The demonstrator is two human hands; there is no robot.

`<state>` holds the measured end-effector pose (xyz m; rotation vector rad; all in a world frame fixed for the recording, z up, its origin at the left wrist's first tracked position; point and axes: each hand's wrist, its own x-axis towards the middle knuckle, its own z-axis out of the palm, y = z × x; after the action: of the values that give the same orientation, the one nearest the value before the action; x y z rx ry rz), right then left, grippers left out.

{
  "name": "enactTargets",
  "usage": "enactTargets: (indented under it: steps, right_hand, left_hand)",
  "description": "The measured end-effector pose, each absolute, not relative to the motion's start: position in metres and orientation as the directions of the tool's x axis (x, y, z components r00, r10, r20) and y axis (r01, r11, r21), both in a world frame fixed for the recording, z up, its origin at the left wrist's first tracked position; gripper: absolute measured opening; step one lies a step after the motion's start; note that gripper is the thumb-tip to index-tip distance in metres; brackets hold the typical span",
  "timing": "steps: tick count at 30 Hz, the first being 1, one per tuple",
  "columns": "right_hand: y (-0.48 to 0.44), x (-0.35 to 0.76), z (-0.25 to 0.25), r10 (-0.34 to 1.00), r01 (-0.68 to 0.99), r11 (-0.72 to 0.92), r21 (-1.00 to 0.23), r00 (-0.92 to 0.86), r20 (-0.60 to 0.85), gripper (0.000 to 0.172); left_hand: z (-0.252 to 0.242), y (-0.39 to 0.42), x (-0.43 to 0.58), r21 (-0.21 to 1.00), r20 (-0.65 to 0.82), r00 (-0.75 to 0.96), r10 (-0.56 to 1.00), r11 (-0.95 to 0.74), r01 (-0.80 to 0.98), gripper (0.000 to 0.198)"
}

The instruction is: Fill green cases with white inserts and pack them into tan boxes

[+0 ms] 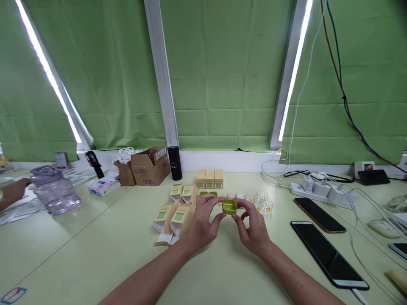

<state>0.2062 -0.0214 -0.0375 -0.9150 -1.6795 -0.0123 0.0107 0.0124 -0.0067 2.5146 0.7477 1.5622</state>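
Over the near-middle worktop [95,245] | left hand [203,224] and right hand [254,231] each pinched the green cap [229,206] at the fingertips, held above the surface | step judged: cap being handled | next move called for a light, even grip; glass jars [261,200] just beyond, cartons [173,214] left.

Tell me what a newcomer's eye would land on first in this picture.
The small green container, pinched between the left hand and right hand at the middle of the table, draws the eye first. Just left of it lie opened tan cartons, and at far left another person's hand is beside a clear purple jug.
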Motion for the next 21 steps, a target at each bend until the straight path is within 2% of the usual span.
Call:
enactTargets:
  steps: [5,12,16,21]
  right_hand:
    - [-0.0202,0.2074,-0.0400,0.567,0.566,0.688,-0.455,-0.028,0.823,0.040]
    - [-0.0205,0.2067,-0.0390,0.582,0.586,0.678,-0.444,-0.058,0.811,0.048]
    - [-0.0217,0.2058,-0.0357,0.582,0.595,0.680,-0.428,-0.084,0.809,0.048]
    - [-0.0211,0.2053,-0.0354,0.616,0.590,0.671,-0.450,-0.106,0.781,0.046]
  left_hand:
    - [-0.0051,0.0126,0.0127,0.483,0.758,0.316,0.571,-0.816,0.317,0.024]
    - [-0.0067,0.0181,0.0156,0.675,0.645,0.257,0.720,-0.694,0.252,0.022]
    - [-0.0086,0.0205,0.0169,0.716,0.597,0.261,0.759,-0.650,0.253,0.025]
    - [-0.0076,0.0208,0.0174,0.712,0.589,0.260,0.766,-0.643,0.282,0.030]
